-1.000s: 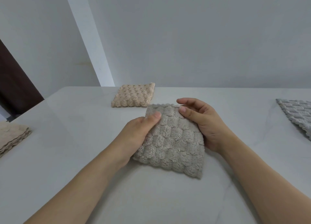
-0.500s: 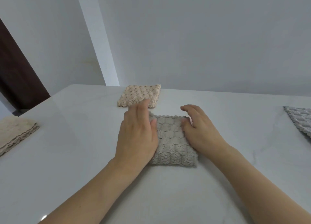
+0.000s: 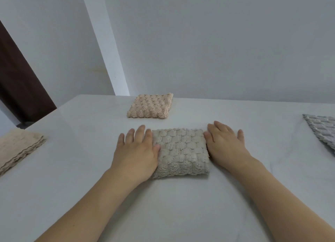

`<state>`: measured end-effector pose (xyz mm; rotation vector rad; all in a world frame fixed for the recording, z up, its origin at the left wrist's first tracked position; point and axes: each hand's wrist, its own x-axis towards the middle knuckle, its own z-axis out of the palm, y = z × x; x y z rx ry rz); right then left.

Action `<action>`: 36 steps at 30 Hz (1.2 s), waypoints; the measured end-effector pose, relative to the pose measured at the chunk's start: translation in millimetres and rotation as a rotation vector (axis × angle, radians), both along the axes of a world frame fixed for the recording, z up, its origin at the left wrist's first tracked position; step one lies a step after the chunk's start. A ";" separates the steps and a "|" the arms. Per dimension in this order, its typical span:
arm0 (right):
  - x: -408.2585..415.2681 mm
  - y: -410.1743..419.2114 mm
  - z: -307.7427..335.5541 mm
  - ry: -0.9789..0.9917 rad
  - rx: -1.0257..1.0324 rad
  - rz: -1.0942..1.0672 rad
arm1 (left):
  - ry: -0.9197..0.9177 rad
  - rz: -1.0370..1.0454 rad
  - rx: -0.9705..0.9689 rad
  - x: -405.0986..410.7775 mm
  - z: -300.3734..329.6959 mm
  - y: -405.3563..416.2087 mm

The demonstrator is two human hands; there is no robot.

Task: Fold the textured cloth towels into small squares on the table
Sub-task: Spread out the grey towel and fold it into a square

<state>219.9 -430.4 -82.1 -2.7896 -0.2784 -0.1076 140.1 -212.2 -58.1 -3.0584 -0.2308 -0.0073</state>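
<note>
Hands slid apart, folded grey towel [image 3: 180, 152] between flat fingers [image 3: 139, 134] — both sides touching

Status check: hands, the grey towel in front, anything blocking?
Left hand and right hand open, flat, flanking the grey towel. Towel folded square on the table. Nothing in the way; beige folded towel sits beyond.

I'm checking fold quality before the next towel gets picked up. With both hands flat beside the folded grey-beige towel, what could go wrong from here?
1. The grey-beige towel looks thick and puffy, so its layers may spring open once the left hand and right hand lift away.
2. It looks wider than deep, less square than the peach towel.
3. Sideways pressure from both hands could bunch or skew the edges.
</note>
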 end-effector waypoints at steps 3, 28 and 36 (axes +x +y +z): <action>0.7 -0.2 5.3 -0.148 0.199 -0.073 | 0.082 -0.172 -0.278 -3.6 12.7 -8.3; 9.7 -31.9 33.5 0.162 0.034 -0.167 | -0.079 -0.399 -0.265 55.8 -27.9 -87.3; 65.9 -66.8 40.0 0.101 -0.011 -0.173 | -0.061 -0.396 -0.308 115.2 -20.2 -132.6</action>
